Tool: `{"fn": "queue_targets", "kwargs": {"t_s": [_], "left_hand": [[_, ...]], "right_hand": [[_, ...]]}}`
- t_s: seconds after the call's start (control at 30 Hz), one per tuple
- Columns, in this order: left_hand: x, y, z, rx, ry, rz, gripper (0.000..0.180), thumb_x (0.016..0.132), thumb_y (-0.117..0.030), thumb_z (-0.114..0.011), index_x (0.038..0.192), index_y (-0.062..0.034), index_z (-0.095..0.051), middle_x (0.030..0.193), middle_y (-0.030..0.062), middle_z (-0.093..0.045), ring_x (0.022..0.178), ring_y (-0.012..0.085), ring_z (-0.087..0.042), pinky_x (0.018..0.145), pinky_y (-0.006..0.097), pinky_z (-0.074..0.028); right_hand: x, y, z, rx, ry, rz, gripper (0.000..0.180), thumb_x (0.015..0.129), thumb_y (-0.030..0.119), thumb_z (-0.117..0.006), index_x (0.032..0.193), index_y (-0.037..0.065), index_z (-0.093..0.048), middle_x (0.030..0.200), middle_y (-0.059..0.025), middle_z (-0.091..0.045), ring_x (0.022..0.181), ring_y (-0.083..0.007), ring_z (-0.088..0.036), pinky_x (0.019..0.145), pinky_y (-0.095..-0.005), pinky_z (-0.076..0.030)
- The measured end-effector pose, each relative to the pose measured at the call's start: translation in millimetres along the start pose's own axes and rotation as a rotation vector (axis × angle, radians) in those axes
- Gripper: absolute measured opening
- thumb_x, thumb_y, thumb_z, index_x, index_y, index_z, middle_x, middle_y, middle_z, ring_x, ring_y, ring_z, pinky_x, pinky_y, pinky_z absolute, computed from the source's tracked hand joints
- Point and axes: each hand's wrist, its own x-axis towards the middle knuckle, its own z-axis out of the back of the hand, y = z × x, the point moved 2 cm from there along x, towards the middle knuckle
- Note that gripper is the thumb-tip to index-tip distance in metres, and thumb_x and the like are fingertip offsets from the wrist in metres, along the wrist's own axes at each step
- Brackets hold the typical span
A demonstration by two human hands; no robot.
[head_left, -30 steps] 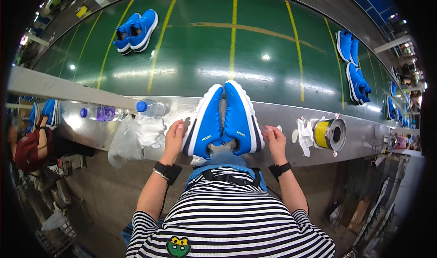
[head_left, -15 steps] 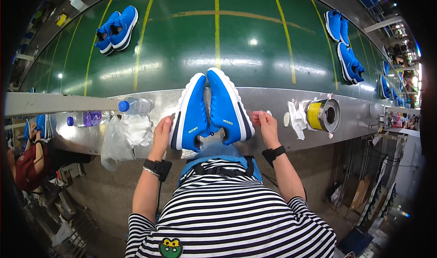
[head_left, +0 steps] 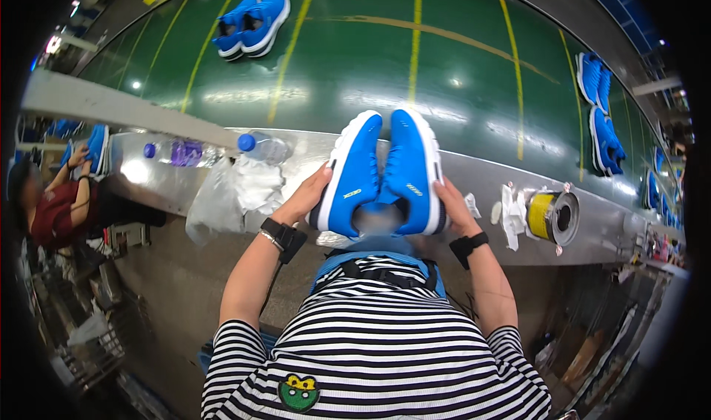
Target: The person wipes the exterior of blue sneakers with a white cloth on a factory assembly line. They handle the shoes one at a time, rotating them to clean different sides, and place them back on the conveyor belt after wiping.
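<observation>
Head view: my left hand (head_left: 307, 198) and right hand (head_left: 452, 205) clamp the light, soft blue mesh sneakers (head_left: 381, 172) by their outer sides, above the steel ledge (head_left: 518, 190).

— Where's my view from?
— I've one head camera, looking steeply down over the striped shirt (head_left: 378, 346), facing the green conveyor belt (head_left: 415, 72).
— How near?
— Close on the metal ledge's (head_left: 474, 175) near edge; the belt's far edge bends away.
</observation>
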Motion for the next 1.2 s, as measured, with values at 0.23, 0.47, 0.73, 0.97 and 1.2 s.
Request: {"fn": "queue_targets", "kwargs": {"t_s": [0.23, 0.47, 0.73, 0.97, 1.2], "left_hand": [[10, -15, -1, -0.312, 0.023, 0.158, 0.056, 0.096, -0.041, -0.025, 0.126, 0.0035, -0.038, 0.118, 0.0161, -0.052, 0.104, 0.0203, -0.054, 0.089, 0.031, -0.044], [19, -48, 0, -0.635, -0.013, 0.203, 0.055, 0.094, -0.044, -0.026, 0.126, -0.0004, -0.040, 0.116, 0.0165, -0.054, 0.100, 0.0248, -0.058, 0.085, 0.036, -0.049], [47, -49, -17, -1.177, 0.090, 0.193, 0.051, 0.093, -0.045, -0.026, 0.123, -0.0083, -0.045, 0.120, 0.0138, -0.052, 0.107, 0.0319, -0.053, 0.093, 0.049, -0.040], [43, -57, -37, -1.404, 0.214, 0.189, 0.050, 0.090, -0.036, -0.033, 0.119, 0.0023, -0.046, 0.112, 0.0243, -0.054, 0.101, 0.0431, -0.053, 0.089, 0.055, -0.041], [30, -72, -44, -1.401, 0.268, 0.157, 0.050, 0.089, -0.039, -0.036, 0.118, -0.0003, -0.048, 0.111, 0.0223, -0.055, 0.100, 0.0408, -0.053, 0.089, 0.054, -0.042]], "right_hand": [[-4, 35, 5, 0.334, -0.026, -0.138, 0.047, 0.089, 0.039, -0.049, 0.117, 0.001, -0.049, 0.102, -0.0117, -0.061, 0.084, -0.0187, -0.062, 0.075, -0.0307, -0.052], [2, 63, 0, 0.471, -0.042, -0.022, 0.052, 0.089, 0.042, -0.047, 0.119, -0.001, -0.046, 0.111, -0.0132, -0.058, 0.095, -0.0221, -0.060, 0.083, -0.0326, -0.048], [5, 84, -34, 0.785, -0.051, -0.017, 0.051, 0.090, 0.045, -0.040, 0.126, 0.009, -0.042, 0.122, -0.0120, -0.051, 0.108, -0.0286, -0.052, 0.093, -0.0436, -0.041], [18, 76, -52, 1.067, 0.072, -0.128, 0.051, 0.086, 0.049, -0.042, 0.121, 0.012, -0.048, 0.120, -0.0136, -0.052, 0.108, -0.0353, -0.050, 0.091, -0.0602, -0.035], [2, 94, -68, 1.138, 0.141, -0.131, 0.054, 0.089, 0.050, -0.031, 0.122, 0.011, -0.047, 0.120, -0.0121, -0.052, 0.108, -0.0322, -0.051, 0.094, -0.0503, -0.039]]}}
